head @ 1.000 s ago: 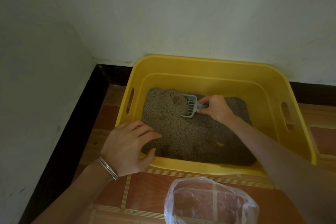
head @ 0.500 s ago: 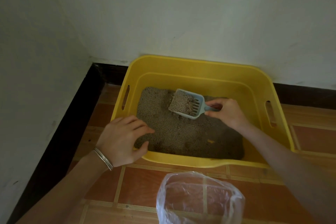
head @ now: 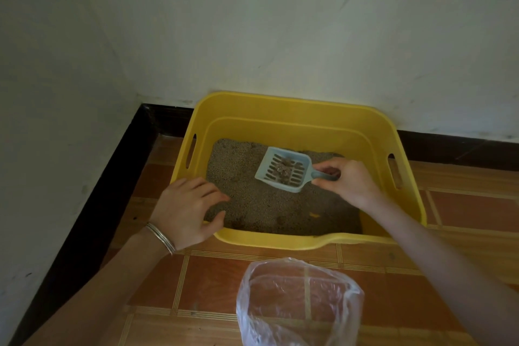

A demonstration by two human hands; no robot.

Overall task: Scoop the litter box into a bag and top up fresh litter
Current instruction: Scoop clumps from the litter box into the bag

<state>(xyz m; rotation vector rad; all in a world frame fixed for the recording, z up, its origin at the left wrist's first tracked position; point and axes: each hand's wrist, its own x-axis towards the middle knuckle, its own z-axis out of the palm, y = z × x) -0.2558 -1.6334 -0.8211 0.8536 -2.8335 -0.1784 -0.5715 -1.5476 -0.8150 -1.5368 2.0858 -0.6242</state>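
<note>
A yellow litter box (head: 283, 105) stands on the tiled floor against the wall, its bottom covered with grey-brown litter (head: 252, 205). My right hand (head: 346, 180) grips the handle of a pale blue slotted scoop (head: 283, 168), held level above the litter with a few dark clumps lying in it. My left hand (head: 188, 209) rests on the box's front left corner, thumb over the rim. A clear plastic bag (head: 299, 300) stands open on the floor just in front of the box.
White walls meet in a corner at the left, with a black skirting (head: 92, 219) along the floor. Orange-brown floor tiles (head: 463, 211) lie to the right of the box and around the bag.
The scoop rose out of the litter with a load; most loose litter has sifted through, leaving clumps. My left hand stays on the box's corner.
</note>
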